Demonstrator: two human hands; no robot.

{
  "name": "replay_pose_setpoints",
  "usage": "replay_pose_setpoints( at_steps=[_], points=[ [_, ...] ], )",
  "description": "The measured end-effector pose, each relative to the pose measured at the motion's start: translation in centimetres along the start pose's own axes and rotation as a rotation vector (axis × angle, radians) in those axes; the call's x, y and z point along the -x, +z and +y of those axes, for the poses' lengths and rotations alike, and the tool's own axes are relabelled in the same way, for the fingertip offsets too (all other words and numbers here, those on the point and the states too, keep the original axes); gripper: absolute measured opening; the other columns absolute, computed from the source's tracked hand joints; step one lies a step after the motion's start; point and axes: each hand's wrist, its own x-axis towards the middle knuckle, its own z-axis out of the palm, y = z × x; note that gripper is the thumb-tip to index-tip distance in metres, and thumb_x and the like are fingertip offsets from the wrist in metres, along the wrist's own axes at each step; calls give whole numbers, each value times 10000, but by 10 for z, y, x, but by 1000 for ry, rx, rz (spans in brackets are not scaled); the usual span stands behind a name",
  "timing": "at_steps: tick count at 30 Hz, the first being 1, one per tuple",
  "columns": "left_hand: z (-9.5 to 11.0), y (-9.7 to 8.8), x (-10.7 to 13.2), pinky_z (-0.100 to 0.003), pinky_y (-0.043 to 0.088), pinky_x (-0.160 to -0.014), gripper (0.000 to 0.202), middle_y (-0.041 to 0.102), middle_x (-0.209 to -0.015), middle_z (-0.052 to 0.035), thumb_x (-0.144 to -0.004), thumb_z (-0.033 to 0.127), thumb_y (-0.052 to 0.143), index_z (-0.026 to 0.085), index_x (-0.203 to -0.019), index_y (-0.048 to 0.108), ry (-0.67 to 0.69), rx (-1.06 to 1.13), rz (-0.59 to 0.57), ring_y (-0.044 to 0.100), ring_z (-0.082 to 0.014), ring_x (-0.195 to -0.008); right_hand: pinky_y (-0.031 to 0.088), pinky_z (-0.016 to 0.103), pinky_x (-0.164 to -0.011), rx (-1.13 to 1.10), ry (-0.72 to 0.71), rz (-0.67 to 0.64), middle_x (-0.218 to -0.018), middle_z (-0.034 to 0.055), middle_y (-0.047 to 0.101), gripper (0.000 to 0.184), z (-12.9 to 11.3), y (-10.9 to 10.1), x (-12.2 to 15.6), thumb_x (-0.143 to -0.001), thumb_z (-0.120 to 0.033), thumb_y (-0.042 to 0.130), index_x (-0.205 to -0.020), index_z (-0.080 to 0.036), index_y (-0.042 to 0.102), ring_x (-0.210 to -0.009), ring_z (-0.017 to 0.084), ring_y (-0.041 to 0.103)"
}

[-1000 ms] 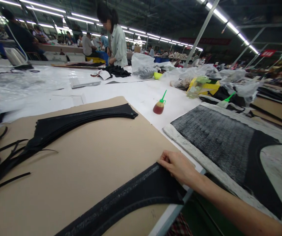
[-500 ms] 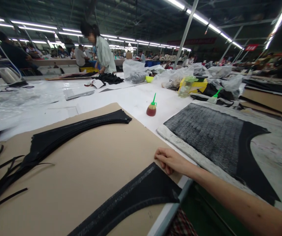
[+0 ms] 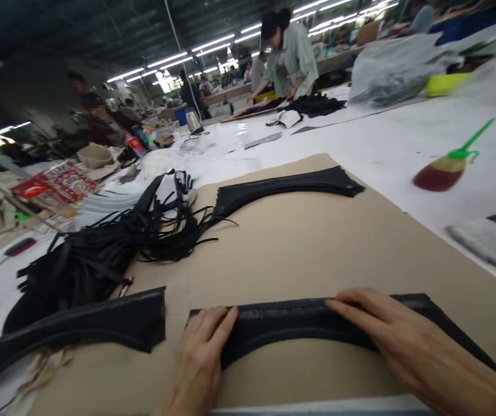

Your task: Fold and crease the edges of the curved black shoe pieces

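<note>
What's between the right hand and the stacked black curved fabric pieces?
The head view shows only bare, flat tan sheet between the right hand and the stack.

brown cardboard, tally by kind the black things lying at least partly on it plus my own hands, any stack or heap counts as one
Curved black pieces: 3 (front piece, left piece, back stack)
Heap of black strips: 1
Your hands: 2 (left hand, right hand)
Total: 6

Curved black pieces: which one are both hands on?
The near right piece, under the left hand and right hand; near left piece and far stack lie untouched.
</note>
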Motion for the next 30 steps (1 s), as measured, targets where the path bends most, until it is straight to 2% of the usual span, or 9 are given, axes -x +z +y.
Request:
replay_pose_setpoints(
  at_steps=[2,5,9,12,18,24,30],
  points=[
    [12,4,-6,-364,490,-941,580,608,-1198,-97,-825,-10,332,186,-1341,511,-26,-2,-36,549,-212,-1090,563,282,-809,18,-123,-10,-1100,72,653,684,-18,16,-16,-613,23,364,-1200,-226,611,-929,172,635],
    [24,5,-10,-394,488,-952,587,606,-1225,-116,-796,-6,354,158,-1337,516,-59,7,-79,540,-238,-1113,568,326,-795,69,-235,10,-1095,92,663,671,-37,37,-36,-611,23,372,-1207,-183,603,-928,199,633],
    [28,4,-11,-385,470,-988,578,597,-1263,-111,-795,22,391,137,-1352,489,-77,37,-101,532,-238,-1135,572,360,-760,122,-313,85,-1067,95,679,611,-42,61,-46,-661,25,373,-1194,-171,600,-894,221,641],
    [26,4,-9,-364,465,-991,566,607,-1247,-113,-799,18,382,117,-1345,489,-91,28,-82,537,-225,-1129,572,369,-736,111,-332,94,-1053,90,680,594,-41,73,-47,-668,23,383,-1185,-175,599,-869,227,639],
    [6,3,9,-371,468,-981,553,624,-1234,-103,-788,-13,363,118,-1293,545,-175,-42,-34,546,-226,-1122,555,341,-733,119,-329,99,-1053,90,674,589,-43,70,-48,-674,27,377,-1182,-169,601,-874,209,627],
    [-22,-6,26,-401,469,-932,493,641,-1210,-78,-840,-4,358,151,-1245,592,-154,-134,-3,536,-239,-1107,520,333,-751,101,-286,9,-1027,110,654,502,-48,66,-50,-705,-24,422,-1152,-138,622,-856,206,599],
    [-26,-11,22,-384,441,-943,442,660,-1151,-61,-857,8,366,164,-1170,635,-196,-94,17,526,-227,-1109,502,342,-754,137,-303,-47,-961,82,628,525,-46,64,-50,-696,-15,452,-1191,-125,587,-792,194,561]
  ],
)
